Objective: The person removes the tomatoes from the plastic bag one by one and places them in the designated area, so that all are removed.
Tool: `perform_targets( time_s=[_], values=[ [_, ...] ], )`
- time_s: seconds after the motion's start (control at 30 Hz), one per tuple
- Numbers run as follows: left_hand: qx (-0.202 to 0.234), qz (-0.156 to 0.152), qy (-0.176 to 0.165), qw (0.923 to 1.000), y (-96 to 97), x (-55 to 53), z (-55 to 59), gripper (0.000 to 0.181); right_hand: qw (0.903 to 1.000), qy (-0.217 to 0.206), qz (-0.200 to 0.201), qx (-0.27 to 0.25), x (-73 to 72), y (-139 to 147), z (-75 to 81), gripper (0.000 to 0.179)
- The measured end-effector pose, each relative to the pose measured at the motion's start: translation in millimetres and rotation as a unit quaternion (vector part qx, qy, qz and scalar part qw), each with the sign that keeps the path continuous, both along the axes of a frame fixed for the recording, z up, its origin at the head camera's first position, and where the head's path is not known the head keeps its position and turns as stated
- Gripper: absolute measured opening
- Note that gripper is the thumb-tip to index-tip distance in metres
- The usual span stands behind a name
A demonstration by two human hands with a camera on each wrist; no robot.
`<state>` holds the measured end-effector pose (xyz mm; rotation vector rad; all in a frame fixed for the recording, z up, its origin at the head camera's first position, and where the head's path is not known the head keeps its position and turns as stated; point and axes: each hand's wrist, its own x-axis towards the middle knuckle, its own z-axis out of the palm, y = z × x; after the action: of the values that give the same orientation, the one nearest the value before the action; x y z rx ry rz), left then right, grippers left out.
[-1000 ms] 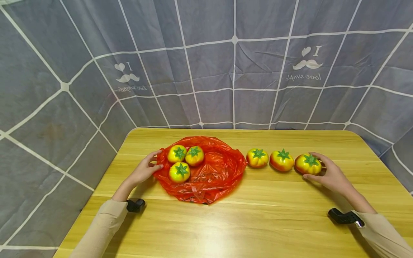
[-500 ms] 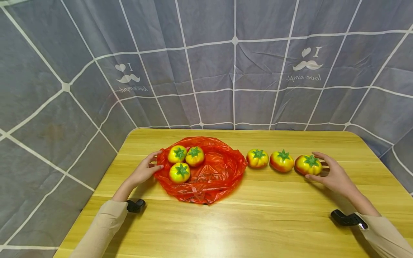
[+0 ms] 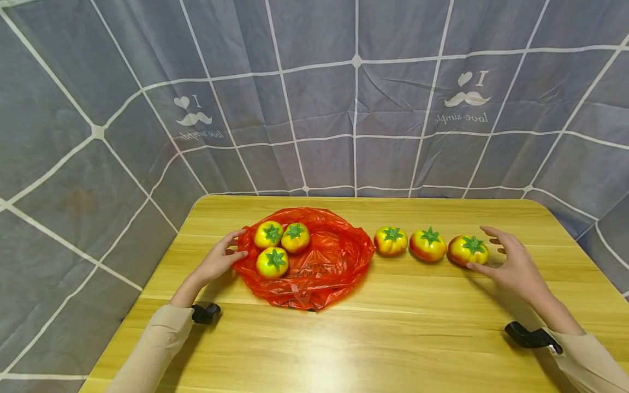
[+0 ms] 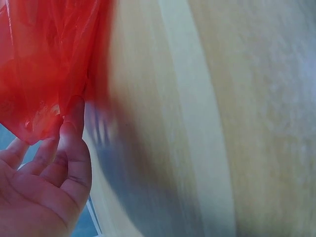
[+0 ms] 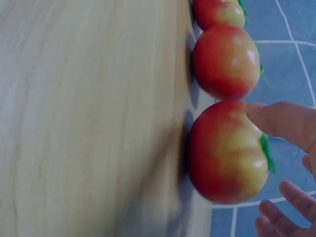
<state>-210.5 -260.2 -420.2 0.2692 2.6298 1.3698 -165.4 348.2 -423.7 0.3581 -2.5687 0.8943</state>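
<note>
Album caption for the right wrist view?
Right hand at one end of a row of three tomatoes on a wooden table.

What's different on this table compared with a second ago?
The person's right-hand grip has moved rightward and spread wider, apparently releasing the rightmost round, glossy red-and-yellow fruit; thumb contact is unclear. The left-hand grip stays at the edge of the crumpled red plastic bag; all six fruits lie as before.

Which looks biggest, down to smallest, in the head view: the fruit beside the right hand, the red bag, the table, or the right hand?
1. table
2. red bag
3. right hand, not counting the arm
4. fruit beside that hand
</note>
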Motion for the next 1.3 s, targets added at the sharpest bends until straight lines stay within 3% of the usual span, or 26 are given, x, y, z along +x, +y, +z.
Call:
perform_targets(
  time_s=[0.33,0.53,0.9,1.3],
  values=[
    [0.006,-0.005,0.003,1.0000,-1.0,0.5,-0.9,0.057,0.9984,0.023,-0.007,-0.051,6.0,-17,15.1,0.071],
    [0.004,-0.004,0.000,1.0000,1.1,1.3,0.1,0.058,0.9970,0.048,-0.028,-0.054,9.9,-32,24.8,0.067],
    [0.010,-0.007,0.000,0.9999,2.4,1.4,0.8,0.059,0.9951,0.077,0.005,-0.063,8.5,-67,35.1,0.064],
    [0.003,-0.010,0.000,0.9999,1.0,1.0,0.7,0.058,0.9927,0.094,0.030,-0.069,-3.9,-103,38.3,0.060]
  ],
)
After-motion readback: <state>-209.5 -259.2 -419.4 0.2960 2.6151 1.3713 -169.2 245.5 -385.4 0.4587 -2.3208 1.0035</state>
